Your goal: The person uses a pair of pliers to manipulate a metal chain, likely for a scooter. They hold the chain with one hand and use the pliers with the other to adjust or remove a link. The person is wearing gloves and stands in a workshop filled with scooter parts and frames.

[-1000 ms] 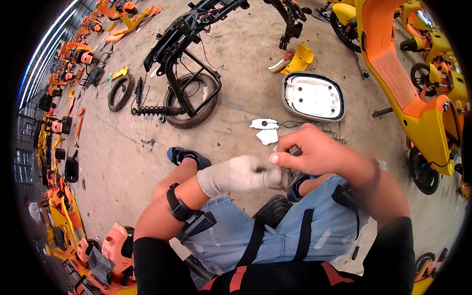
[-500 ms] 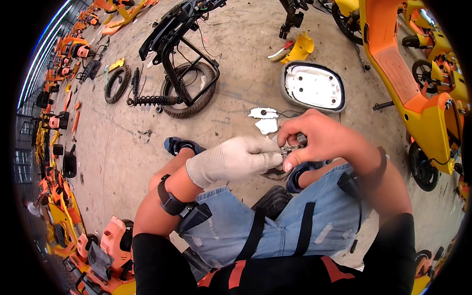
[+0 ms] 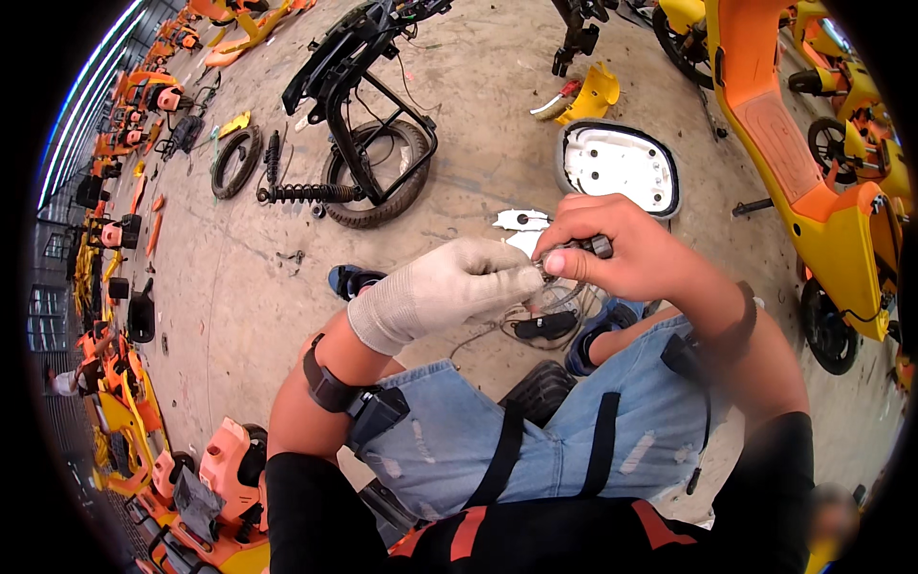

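My left hand [image 3: 459, 287], in a pale knitted glove, is closed with its fingertips at a small piece too hidden to make out, against my right hand's fingers. My bare right hand [image 3: 622, 249] grips a small dark connector-like piece [image 3: 601, 247] with thin cable at it. Below my hands, loose cables and a black elongated part [image 3: 547, 325] lie on the floor between my feet. Just beyond my hands lie white cut pieces [image 3: 521, 219], partly hidden by my right hand.
A white-lined oval shell [image 3: 620, 165], yellow panel [image 3: 600, 91], black frame with wheel [image 3: 382, 210], shock absorber [image 3: 306, 194] and loose tyre [image 3: 251, 148] lie ahead. A yellow-orange scooter [image 3: 822, 249] stands close right. Scooters and parts line the left, where a person [image 3: 67, 381] is partly visible.
Both hands have moved upward, away from my lap, still together. My right thumb and fingers have shifted on the small piece. The black part and cables beneath them now show more.
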`<action>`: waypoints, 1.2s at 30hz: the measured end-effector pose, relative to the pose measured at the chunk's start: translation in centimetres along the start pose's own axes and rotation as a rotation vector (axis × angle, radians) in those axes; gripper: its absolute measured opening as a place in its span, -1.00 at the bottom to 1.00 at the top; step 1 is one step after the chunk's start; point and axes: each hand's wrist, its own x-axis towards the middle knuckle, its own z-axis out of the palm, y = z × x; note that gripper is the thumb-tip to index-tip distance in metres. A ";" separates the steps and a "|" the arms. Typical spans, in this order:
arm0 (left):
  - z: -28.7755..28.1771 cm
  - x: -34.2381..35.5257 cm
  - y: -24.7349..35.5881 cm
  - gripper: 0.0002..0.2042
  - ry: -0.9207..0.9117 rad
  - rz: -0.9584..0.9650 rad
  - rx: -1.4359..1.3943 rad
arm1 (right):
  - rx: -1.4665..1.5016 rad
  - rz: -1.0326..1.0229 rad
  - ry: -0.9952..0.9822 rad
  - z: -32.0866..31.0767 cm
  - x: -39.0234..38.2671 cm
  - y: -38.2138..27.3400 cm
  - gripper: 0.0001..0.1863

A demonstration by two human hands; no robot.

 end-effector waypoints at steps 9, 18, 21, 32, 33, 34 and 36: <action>0.5 1.0 -1.7 -0.58 -0.001 -0.069 0.424 | 0.136 0.274 -0.056 1.0 0.1 -0.4 -0.71; 1.3 1.9 -1.9 -0.54 -0.138 -0.219 -0.041 | 0.109 0.420 -0.068 1.0 0.1 0.2 -0.62; 1.0 1.7 -2.1 -0.55 -0.106 -0.141 -0.101 | 0.087 0.470 -0.037 0.5 0.2 -0.2 -0.61; 3.3 2.0 -1.7 -0.69 0.260 0.103 0.636 | 0.041 0.397 -0.030 -0.1 -0.2 0.2 -0.56; 3.3 2.0 -1.5 -0.70 0.267 0.130 0.716 | 0.041 0.397 -0.027 -0.1 -0.3 0.2 -0.56; 3.4 2.2 -1.6 -0.71 0.286 0.152 0.753 | 0.040 0.397 -0.024 -0.1 -0.3 0.2 -0.56; 3.6 2.1 -1.8 -0.72 0.334 0.189 0.830 | 0.038 0.432 -0.045 0.1 -0.1 -0.1 -0.56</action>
